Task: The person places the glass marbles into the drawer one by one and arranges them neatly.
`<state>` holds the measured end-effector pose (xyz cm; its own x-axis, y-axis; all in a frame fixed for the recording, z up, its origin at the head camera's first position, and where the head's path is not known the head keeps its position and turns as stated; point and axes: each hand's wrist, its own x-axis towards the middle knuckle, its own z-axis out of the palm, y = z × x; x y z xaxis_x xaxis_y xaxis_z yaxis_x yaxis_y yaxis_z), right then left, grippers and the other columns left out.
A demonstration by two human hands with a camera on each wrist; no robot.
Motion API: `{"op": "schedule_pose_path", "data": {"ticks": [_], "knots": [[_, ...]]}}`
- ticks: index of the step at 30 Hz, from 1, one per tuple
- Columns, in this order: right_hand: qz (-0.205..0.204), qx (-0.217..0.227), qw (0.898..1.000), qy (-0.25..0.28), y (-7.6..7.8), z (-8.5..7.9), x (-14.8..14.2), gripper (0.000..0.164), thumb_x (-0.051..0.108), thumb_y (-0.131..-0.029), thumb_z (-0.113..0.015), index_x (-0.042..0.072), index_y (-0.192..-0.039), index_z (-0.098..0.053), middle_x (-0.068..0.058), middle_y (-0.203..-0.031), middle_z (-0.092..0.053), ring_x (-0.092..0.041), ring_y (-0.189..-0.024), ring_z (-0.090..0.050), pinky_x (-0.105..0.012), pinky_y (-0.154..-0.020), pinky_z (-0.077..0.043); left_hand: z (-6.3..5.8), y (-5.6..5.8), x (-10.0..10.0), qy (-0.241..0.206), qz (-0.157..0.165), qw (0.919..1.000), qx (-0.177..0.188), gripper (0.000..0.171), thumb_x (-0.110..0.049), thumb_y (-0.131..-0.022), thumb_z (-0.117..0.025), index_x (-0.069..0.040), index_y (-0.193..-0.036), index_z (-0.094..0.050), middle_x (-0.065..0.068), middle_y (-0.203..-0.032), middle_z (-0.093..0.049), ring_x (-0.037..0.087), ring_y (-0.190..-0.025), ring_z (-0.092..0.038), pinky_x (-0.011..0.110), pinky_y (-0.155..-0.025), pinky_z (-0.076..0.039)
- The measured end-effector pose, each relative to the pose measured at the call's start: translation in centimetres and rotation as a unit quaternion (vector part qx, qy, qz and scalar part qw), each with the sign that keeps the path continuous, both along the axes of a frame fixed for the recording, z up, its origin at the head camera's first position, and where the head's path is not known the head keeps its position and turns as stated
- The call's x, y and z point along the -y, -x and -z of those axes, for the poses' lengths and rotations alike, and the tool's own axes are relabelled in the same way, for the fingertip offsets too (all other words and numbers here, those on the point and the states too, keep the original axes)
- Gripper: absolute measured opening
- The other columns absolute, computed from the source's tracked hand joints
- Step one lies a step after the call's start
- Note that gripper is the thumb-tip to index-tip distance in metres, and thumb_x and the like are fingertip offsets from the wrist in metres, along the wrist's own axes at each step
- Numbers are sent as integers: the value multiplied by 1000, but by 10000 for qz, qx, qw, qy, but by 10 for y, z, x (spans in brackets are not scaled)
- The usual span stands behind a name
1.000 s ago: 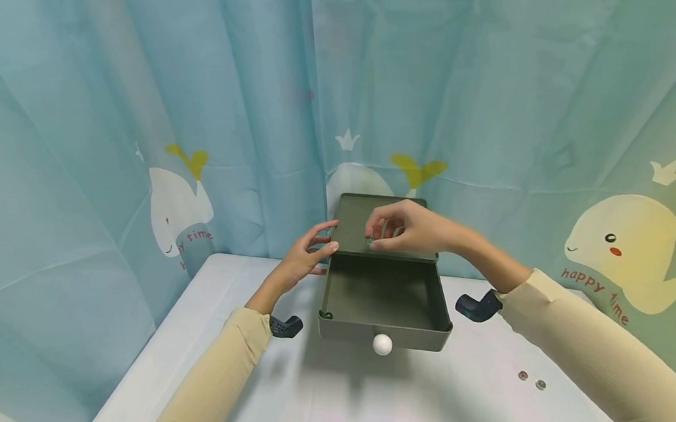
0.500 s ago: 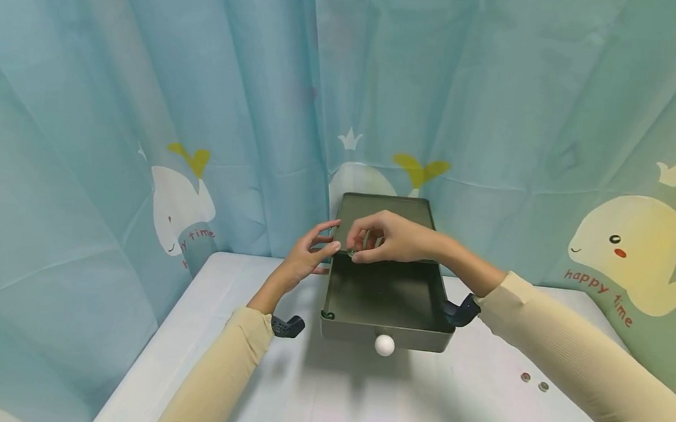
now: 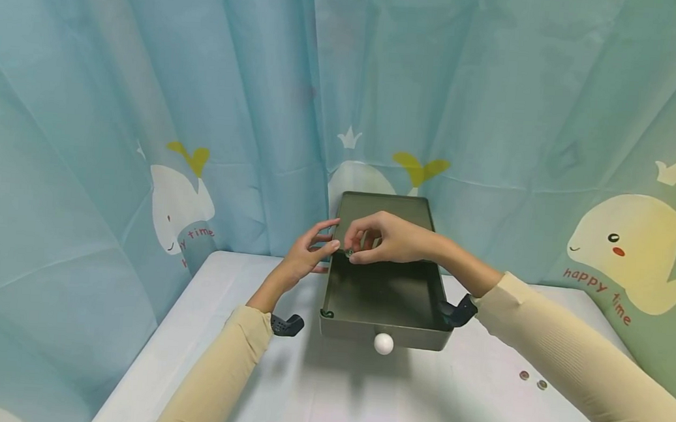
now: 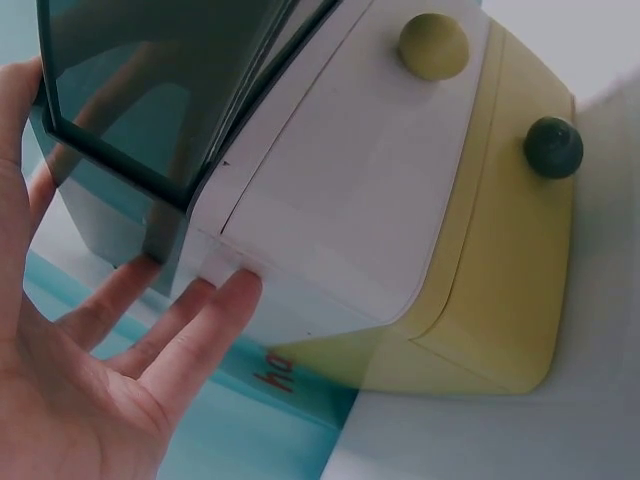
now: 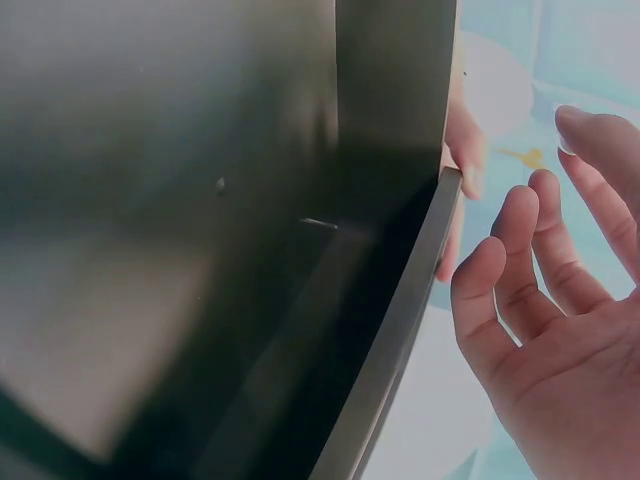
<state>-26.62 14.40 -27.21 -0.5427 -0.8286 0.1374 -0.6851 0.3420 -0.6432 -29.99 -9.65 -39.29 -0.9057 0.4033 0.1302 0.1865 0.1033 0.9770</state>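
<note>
A small drawer chest stands on the table, with a dark green top. Its dark green upper drawer is pulled out towards me, with a white knob. My left hand touches the chest's left side with spread fingers, its thumb by the top's front left corner. In the head view my right hand pinches a small round green piece between thumb and forefinger, over the drawer's back left corner. The right wrist view does not show that piece. Another small green piece lies in the drawer's front left corner.
Two small round pieces lie on the white table at the right. Below the green drawer, the left wrist view shows a white drawer with a yellow knob and a yellow drawer with a green knob. A blue curtain hangs behind.
My right hand has moved left and slightly towards me, carrying the small green piece from above the chest's top to its front left corner. The left hand has stayed in place.
</note>
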Motion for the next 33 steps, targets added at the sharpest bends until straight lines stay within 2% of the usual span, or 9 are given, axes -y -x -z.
{"op": "schedule_pose_path", "data": {"ticks": [8,12,21,33], "knots": [[-48,-17,10000,7,-1,1,1,10,15,-94,-76,14,-104,-72,3,-94,-70,-19,-87,-66,-42,-79,-57,0,-1,-1,-23,-49,10000,-35,56,-35,-102,-64,-34,-155,-44,19,-155,-41,39,-136,-51,58,-91,-56],[-79,34,10000,29,-2,1,1,12,15,-94,-76,12,-105,-72,1,-94,-70,-20,-86,-66,-45,-79,-56,1,-1,-1,-37,-49,10000,-23,56,-37,-102,-64,-36,-154,-45,18,-154,-42,38,-135,-51,57,-90,-57],[-77,160,9998,4,-2,3,-1,33,17,-93,-78,5,-122,-66,-2,-91,-67,-22,-81,-67,-49,-80,-55,2,-1,0,-14,-29,10000,-26,56,-35,-103,-63,-33,-156,-43,16,-153,-43,37,-134,-51,58,-91,-56],[6,166,9999,39,-2,1,-8,34,17,-94,-78,7,-124,-67,-2,-92,-68,-22,-81,-68,-50,-81,-55,0,-1,-1,9,-48,10000,-18,56,-35,-103,-63,-34,-156,-43,17,-154,-42,39,-135,-51,58,-92,-56]]}}
